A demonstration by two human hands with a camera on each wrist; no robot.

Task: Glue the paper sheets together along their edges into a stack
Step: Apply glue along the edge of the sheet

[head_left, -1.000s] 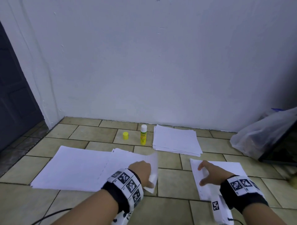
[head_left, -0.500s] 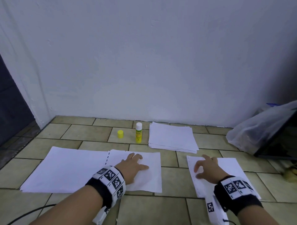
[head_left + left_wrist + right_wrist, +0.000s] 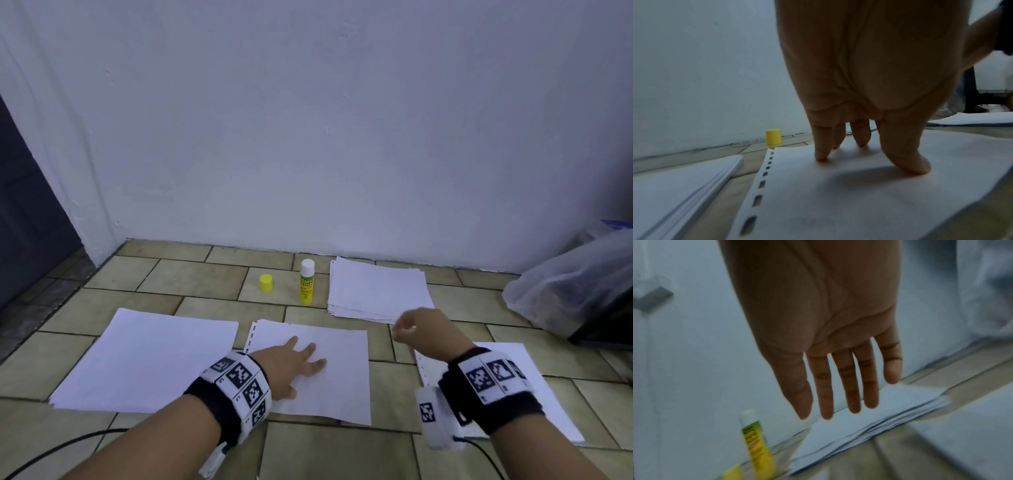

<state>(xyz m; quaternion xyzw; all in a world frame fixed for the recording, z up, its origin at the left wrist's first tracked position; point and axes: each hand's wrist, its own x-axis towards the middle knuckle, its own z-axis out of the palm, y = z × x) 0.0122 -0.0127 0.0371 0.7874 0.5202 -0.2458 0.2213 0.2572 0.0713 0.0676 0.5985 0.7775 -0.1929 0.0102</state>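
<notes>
**Pinning the sheet, reaching for the glue**

On the left lies a big flat pile of paper (image 3: 144, 359), thin and smooth, edges squared. Just beside it the left hand (image 3: 291, 363) presses spread fingertips (image 3: 821, 155) on a single sheet (image 3: 339, 377) with a punched strip down its left edge; firm pressure should stop the light paper sliding on the glazed floor tiles (image 3: 191, 281). Beyond stand a small yellow cap (image 3: 266, 283) and an uncapped glue stick (image 3: 306, 286), a slim upright cylinder. The right hand (image 3: 424, 332) hovers empty near a loose paper stack (image 3: 376, 291), fingers straight and relaxed in the wrist view. I judge it should grip the stick low, then run glue along the edge.
</notes>
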